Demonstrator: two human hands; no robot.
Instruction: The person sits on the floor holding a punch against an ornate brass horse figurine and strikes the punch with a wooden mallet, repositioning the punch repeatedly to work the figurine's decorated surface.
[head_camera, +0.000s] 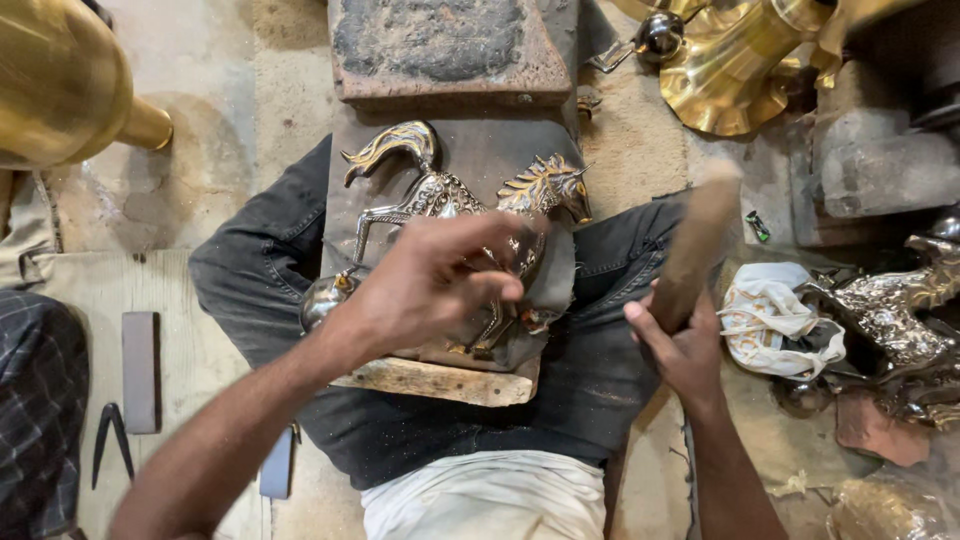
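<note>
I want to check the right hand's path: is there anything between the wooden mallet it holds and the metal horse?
Nothing visible blocks it. The right hand holds the mallet beside the horse, with only the dark trousers below. The left hand rests on the horse.

At twelve o'clock I see a flat dusty stone slab (448, 48). Brass vessels sit at ten (60, 85) and one o'clock (740, 70). At three — a crumpled white cloth (775, 320) beside another metal figure (900, 305). At eight, a grey bar (140, 370) and black pincers (112, 440) on the floor.
</note>
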